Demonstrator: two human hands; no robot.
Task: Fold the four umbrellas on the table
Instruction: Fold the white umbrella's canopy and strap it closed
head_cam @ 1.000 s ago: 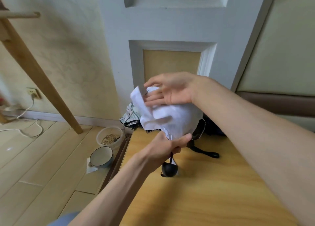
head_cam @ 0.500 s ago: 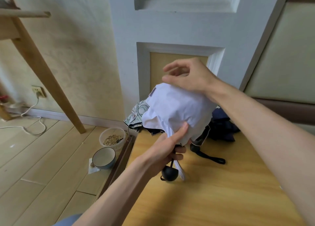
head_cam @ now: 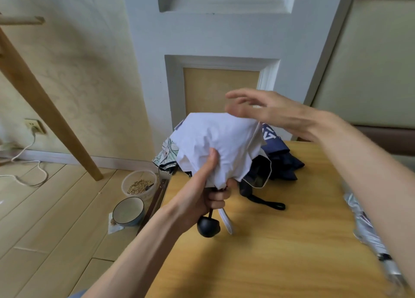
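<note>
Wall socket and slanting wooden leg showing far left. Tub of grain and bowl sitting on the floor beside the table.

Patterned umbrella lying at the table's far left corner. Left hand gripping the white umbrella at the gathered base of its canopy and holding it above the table, thumb pressing up into the cloth. Black knob and white strap hanging below the fist.

Navy umbrella lying behind, its black strap trailing on the wood. Right hand hovering over the canopy top, fingers spread and holding nothing; blurred, so contact unclear. Silver umbrella lying at the right edge.
</note>
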